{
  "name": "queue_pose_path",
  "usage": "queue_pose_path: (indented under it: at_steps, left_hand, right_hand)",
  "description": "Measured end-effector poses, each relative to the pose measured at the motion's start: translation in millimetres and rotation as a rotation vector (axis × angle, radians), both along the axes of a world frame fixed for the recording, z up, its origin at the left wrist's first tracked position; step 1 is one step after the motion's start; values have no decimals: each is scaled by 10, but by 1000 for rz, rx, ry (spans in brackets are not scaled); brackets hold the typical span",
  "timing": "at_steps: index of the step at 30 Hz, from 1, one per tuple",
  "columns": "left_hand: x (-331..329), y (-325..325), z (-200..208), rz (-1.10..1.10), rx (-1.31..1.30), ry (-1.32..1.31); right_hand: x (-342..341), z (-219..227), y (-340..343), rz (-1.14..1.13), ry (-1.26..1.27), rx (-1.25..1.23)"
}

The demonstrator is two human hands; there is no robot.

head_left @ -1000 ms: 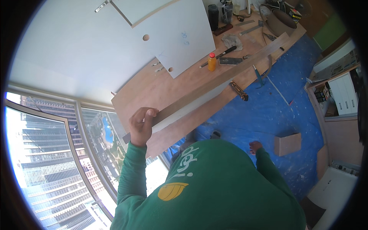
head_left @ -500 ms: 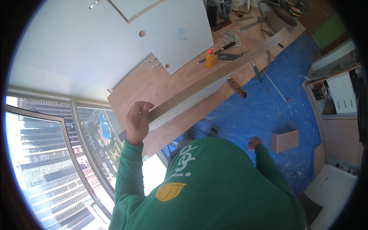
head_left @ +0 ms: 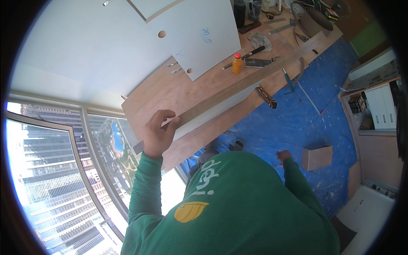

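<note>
My left hand (head_left: pixel 160 134) is at the near left end of a long wood-grain strip (head_left: pixel 229 91). Its fingers and thumb curl around the strip's edge, partly hiding it. The strip runs diagonally toward the far right, over a narrow white panel (head_left: pixel 214 109) on a plywood worktop (head_left: pixel 157 95). Down by my right side hangs my right hand (head_left: pixel 284 157), small in view, fingers loosely apart and nothing visible in it. A black-and-orange utility knife (head_left: pixel 266 97) lies at the worktop's edge, just beyond the white panel.
An orange bottle with a red cap (head_left: pixel 236 63), a dark block (head_left: pixel 257 63) and several hand tools crowd the far worktop. A large white board (head_left: pixel 208 51) overlaps it. Blue sheeting (head_left: pixel 250 127) covers the floor, with an open box (head_left: pixel 317 157) to the right. Windows (head_left: pixel 46 157) stand at left.
My left hand has shifted slightly right along the strip and turned, its thumb now more apart from the index finger. The right hand's fingers look a little straighter. The view has shifted slightly.
</note>
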State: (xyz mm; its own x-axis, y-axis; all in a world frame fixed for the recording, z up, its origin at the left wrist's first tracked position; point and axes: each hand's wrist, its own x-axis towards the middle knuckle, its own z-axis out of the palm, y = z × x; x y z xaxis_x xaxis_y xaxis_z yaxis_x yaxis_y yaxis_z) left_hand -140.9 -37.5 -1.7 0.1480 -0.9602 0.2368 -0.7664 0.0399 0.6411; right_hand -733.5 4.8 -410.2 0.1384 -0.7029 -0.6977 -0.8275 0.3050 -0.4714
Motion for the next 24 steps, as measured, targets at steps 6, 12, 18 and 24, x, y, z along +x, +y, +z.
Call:
queue_pose_path:
  at_steps: [6,12,18,24]
  left_hand:
    - [-105,-64,189,-27,380,-124]
    - [-80,-229,212,45,474,-190]
    - [32,-179,-16,-101,-82,-413]
    - [63,-95,-41,-256,-193,-505]
  right_hand:
    - [806,1015,-274,-398,-136,342]
    - [2140,2778,-966,78,-439,-936]
    - [3065,3876,-1363,580,-163,-1246]
    - [3379,3921,-1322,723,-45,-1139]
